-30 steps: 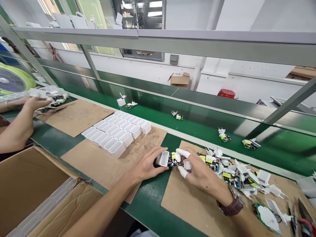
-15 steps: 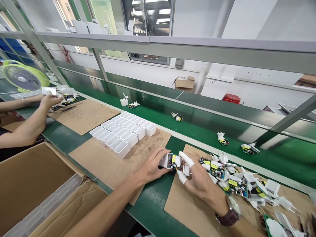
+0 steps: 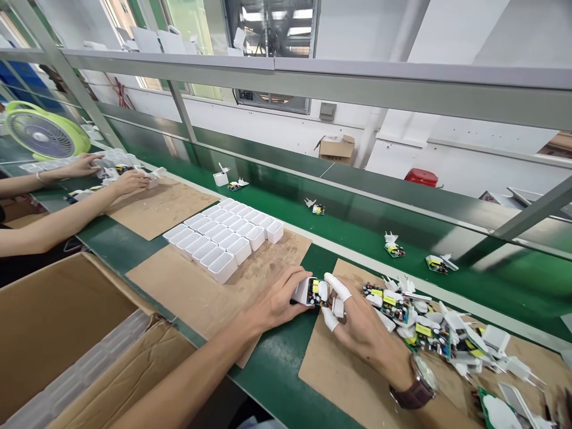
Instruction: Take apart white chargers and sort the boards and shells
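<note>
My left hand (image 3: 282,300) is closed around a white plastic charger case (image 3: 302,291), its open end turned to the right. Between finger and thumb, my right hand (image 3: 357,316), with white finger cots on two digits, grips a circuit board (image 3: 318,292) with yellow and white parts. The board's left end sits at the mouth of the case; how deep it goes I cannot tell. A small white plug piece (image 3: 338,307) hangs by the right fingers. Left of my hands, rows of white cases (image 3: 223,257) stand open side up. A heap of boards with plug pieces (image 3: 429,330) lies to the right.
Several boards with plugs (image 3: 318,208) lie on the green conveyor belt (image 3: 277,205) behind the bench. An open cardboard box (image 3: 53,333) stands at lower left. A co-worker's arms (image 3: 89,205) work at far left, beside a green fan (image 3: 42,134).
The case and board in my hands look nearly unchanged. Boards on the belt have shifted left. The co-worker's hands have parted and moved down to the bench.
</note>
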Action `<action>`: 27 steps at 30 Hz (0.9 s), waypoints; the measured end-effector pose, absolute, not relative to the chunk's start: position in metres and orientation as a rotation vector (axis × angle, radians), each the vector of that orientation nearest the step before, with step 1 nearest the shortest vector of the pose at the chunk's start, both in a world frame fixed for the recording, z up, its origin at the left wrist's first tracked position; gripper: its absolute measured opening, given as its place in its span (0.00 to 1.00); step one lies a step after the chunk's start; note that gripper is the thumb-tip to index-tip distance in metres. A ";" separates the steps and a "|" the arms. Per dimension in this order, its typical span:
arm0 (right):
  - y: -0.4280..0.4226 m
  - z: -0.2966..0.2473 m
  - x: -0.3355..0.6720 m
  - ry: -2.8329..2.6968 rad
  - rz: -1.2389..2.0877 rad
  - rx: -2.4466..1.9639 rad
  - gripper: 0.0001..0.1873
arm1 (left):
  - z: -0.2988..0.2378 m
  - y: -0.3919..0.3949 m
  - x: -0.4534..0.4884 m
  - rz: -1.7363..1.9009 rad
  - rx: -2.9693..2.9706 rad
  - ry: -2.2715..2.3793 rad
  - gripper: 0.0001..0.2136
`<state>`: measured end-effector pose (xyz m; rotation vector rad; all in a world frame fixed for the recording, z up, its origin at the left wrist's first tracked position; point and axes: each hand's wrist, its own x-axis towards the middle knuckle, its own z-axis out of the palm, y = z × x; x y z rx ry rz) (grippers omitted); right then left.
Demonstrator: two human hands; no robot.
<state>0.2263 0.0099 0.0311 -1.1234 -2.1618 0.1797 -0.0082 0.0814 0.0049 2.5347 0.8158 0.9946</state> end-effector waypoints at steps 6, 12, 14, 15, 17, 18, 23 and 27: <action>0.009 0.029 0.226 -2.146 0.228 -1.138 0.42 | 0.002 0.082 -0.007 0.979 2.519 0.829 0.25; 0.009 0.032 0.227 -2.179 0.227 -1.147 0.42 | 0.002 0.083 -0.006 1.018 2.555 0.808 0.27; 0.009 0.032 0.227 -2.183 0.235 -1.152 0.41 | 0.002 0.082 -0.005 1.027 2.569 0.800 0.27; 0.009 0.032 0.227 -2.182 0.237 -1.158 0.41 | 0.002 0.082 -0.005 1.027 2.577 0.797 0.27; 0.008 0.032 0.226 -2.186 0.238 -1.173 0.41 | 0.002 0.082 -0.005 1.028 2.585 0.789 0.27; 0.008 0.032 0.226 -2.191 0.237 -1.180 0.42 | 0.002 0.083 -0.005 1.030 2.586 0.786 0.27; 0.010 0.029 0.226 -2.190 0.226 -1.184 0.43 | -0.002 0.083 -0.006 1.045 2.579 0.792 0.27; 0.010 0.025 0.225 -2.189 0.160 -1.181 0.43 | -0.002 0.084 -0.006 1.043 2.590 0.793 0.27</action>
